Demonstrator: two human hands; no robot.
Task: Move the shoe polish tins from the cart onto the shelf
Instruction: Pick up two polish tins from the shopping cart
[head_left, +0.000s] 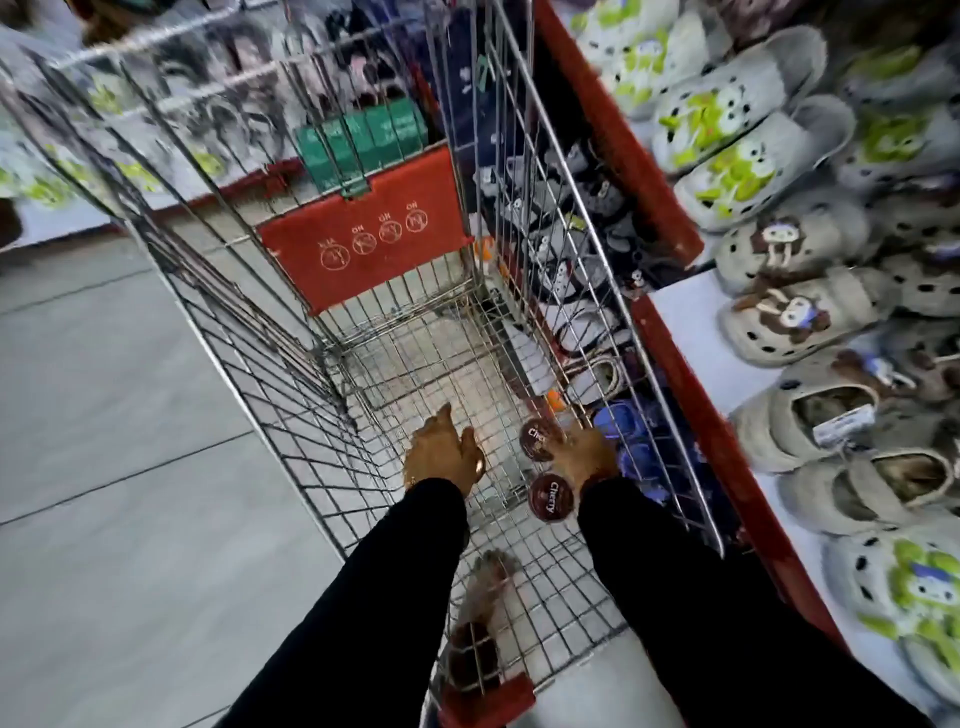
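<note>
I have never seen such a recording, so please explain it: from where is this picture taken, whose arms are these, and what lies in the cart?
There is no machine here. The one picture comes from a camera worn on a person's head, looking down, so the two black sleeves are that person's own arms. They reach into a wire cart. On its floor lie two round brown tins marked "Cherry": the far tin and the near tin. The right hand touches the far tin, but a firm grip cannot be told. The left hand rests open on the wire floor and holds nothing. To the right stands a shelf with slippers.
</note>
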